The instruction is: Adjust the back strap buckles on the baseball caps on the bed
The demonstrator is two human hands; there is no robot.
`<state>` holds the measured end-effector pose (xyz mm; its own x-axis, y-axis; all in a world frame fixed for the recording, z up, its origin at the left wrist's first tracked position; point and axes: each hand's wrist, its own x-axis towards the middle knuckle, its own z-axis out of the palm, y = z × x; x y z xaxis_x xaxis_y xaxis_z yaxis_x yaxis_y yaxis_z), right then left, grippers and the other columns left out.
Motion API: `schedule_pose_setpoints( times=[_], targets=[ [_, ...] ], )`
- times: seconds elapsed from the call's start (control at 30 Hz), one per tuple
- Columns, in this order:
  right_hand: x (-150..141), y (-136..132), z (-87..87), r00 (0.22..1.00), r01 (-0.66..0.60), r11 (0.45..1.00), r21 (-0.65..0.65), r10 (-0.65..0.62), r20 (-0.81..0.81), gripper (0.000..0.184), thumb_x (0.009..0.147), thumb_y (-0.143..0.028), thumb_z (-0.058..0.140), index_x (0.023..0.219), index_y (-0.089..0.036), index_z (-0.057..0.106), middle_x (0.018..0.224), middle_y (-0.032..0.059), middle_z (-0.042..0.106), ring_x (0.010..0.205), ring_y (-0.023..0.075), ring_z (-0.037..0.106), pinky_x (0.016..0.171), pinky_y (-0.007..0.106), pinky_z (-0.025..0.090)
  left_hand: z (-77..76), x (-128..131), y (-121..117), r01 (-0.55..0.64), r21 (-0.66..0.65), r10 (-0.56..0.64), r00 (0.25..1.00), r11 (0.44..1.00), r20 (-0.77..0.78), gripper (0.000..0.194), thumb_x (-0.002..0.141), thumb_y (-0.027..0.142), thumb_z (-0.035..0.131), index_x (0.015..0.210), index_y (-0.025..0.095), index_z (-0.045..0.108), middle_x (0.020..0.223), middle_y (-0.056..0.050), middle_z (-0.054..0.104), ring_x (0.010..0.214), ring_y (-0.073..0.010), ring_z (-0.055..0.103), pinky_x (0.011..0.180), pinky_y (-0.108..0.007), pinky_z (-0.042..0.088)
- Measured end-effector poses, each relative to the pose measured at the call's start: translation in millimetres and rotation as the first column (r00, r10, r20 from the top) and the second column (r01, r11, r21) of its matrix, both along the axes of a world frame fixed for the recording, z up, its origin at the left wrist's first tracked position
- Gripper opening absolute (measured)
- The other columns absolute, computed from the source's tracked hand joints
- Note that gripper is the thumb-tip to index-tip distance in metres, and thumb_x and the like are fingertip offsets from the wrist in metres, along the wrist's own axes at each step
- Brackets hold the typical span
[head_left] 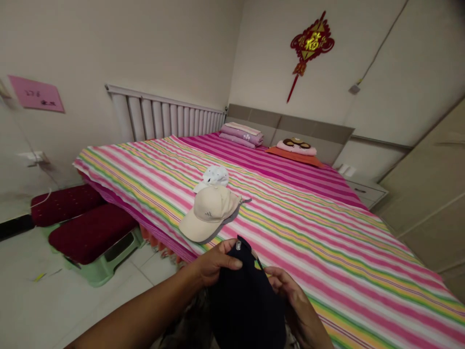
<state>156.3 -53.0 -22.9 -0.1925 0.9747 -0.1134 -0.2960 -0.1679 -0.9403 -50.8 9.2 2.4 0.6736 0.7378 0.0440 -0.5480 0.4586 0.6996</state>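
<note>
A dark navy cap (247,300) is held close to my body, its back strap and small metal buckle turned upward. My left hand (221,261) pinches the cap's edge beside the buckle, thumb on the dark cloth. On the other side, my right hand (286,288) grips the cap's edge near the strap, with its fingers bent and partly hidden behind the cloth. Just beyond my hands a beige cap (212,208) rests on the striped bedspread, brim toward the lower left. Behind it lies a white cap (216,175) with small dark marks, partly covered by the beige one.
The bed's striped cover (327,242) spreads ahead and to the right. Folded purple bedding (241,135) and a pink pillow (297,148) lie by the headboard (290,127). Green stools with dark red cushions (92,230) stand left. A white radiator (163,111) lines the wall.
</note>
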Motion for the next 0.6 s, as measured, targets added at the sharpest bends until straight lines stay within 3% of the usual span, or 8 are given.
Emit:
schedule_pose_setpoints(
  times=[0.1,0.23,0.43,0.6],
  targets=[
    [-19.0,4.1,24.0,0.999,-0.008,1.0,0.011,0.008,0.035,0.036,0.06,-0.042,0.07,0.086,-0.019,0.06,0.062,-0.0004,0.058,0.051,0.0103,0.05,0.05,0.021,0.04,5.4,-2.6,-5.7,0.066,0.057,-0.062,0.996,0.996,-0.069,0.034,0.051,0.01,0.071,0.084,0.011,0.062,0.075,-0.006,0.065,0.067,-0.0155,0.061,0.065,-0.026,0.046],
    [-22.2,3.2,35.5,0.987,0.091,0.994,0.063,-0.098,0.124,0.024,0.059,-0.035,0.071,0.067,-0.017,0.058,0.05,-0.0044,0.05,0.043,0.0065,0.039,0.042,0.017,0.03,8.6,-6.1,-9.5,0.114,0.014,-0.112,0.987,0.993,-0.115,0.034,0.046,0.013,0.073,0.078,0.01,0.064,0.067,-0.003,0.063,0.058,-0.0114,0.057,0.058,-0.021,0.044],
    [-20.8,2.2,51.1,0.924,0.077,0.968,0.239,-0.159,0.348,0.022,0.065,-0.036,0.066,0.068,-0.015,0.059,0.052,-0.0042,0.046,0.046,0.0068,0.034,0.043,0.019,0.028,8.1,-1.8,-13.8,0.058,-0.037,-0.065,0.968,0.998,-0.244,0.031,0.042,0.014,0.075,0.072,0.011,0.066,0.063,-0.002,0.063,0.053,-0.0084,0.054,0.055,-0.018,0.041],
    [-22.0,4.6,56.5,0.842,0.046,0.928,0.371,-0.235,0.485,0.019,0.071,-0.035,0.06,0.071,-0.016,0.059,0.058,-0.0016,0.051,0.052,0.0104,0.043,0.047,0.021,0.035,5.9,5.6,-17.1,-0.035,0.003,0.035,0.955,0.999,-0.296,0.024,0.049,0.017,0.075,0.07,0.011,0.066,0.06,-0.002,0.062,0.052,-0.0073,0.053,0.052,-0.017,0.039]
  ],
)
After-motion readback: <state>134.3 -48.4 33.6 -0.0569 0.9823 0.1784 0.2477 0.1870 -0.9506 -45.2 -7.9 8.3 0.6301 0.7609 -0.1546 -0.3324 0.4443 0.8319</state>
